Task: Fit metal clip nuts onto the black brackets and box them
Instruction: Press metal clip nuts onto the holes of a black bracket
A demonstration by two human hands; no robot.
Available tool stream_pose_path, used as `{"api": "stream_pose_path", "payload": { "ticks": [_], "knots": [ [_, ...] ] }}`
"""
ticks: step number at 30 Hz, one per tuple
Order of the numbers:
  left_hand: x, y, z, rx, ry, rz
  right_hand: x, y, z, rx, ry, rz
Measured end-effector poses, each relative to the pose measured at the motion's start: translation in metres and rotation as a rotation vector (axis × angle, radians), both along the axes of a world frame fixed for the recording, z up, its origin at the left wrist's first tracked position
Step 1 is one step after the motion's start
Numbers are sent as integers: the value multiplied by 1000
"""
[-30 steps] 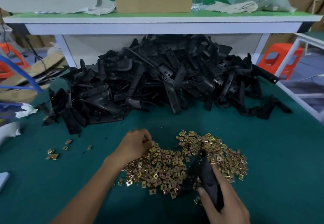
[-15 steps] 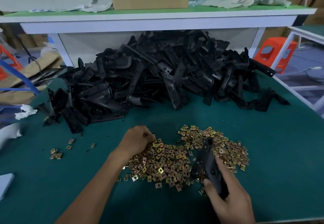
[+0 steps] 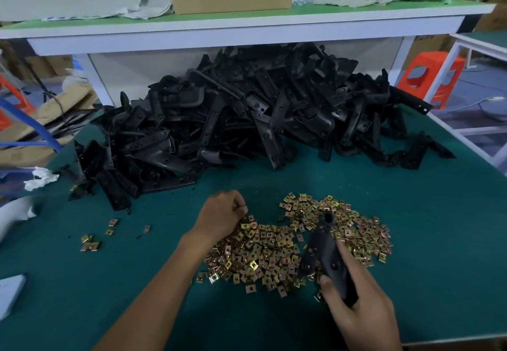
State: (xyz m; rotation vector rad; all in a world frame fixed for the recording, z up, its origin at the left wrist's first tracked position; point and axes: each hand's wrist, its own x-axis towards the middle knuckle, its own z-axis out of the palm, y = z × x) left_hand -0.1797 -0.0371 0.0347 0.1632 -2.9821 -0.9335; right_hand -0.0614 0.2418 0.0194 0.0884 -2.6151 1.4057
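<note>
Head view: early going by my reckoning, big heap of black angled brackets (image 3: 260, 120) unfitted, nothing boxed in sight; right hand (image 3: 359, 315) grips one long black bracket (image 3: 326, 257) over the spread of gold-coloured metal clip nuts (image 3: 274, 252), left hand (image 3: 222, 213) curled at the spread's left edge, nut pinched or not, cannot tell

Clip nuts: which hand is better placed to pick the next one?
Left. The left hand rests with curled fingers at the left edge of the clip nuts; the right hand is occupied gripping a black bracket over them.
</note>
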Motion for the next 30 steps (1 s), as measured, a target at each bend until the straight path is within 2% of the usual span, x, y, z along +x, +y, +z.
{"api": "stream_pose_path", "payload": {
  "ticks": [4,6,11,14,16,18,22,26,30],
  "knots": [
    [0,3,3,4,-8,-4,1,1,-1,-8,-12,-3],
    [5,5,9,109,20,19,1,2,0,-14,-19,-2],
    [39,31,37,618,77,10,-2,6,1,2,-51,44],
    [66,47,40,912,19,54,-3,8,1,14,-80,73],
    [82,55,40,1035,-17,45,-4,8,0,17,-77,75],
    [95,62,39,1068,-9,18,-4,9,-2,20,-69,72],
    [109,76,37,1015,23,-14,-5,11,-7,36,-51,90],
    [108,85,36,944,28,59,-5,12,-9,41,-41,114],
    [106,93,36,1008,58,135,-3,12,-11,13,-15,102]
  ]
}}
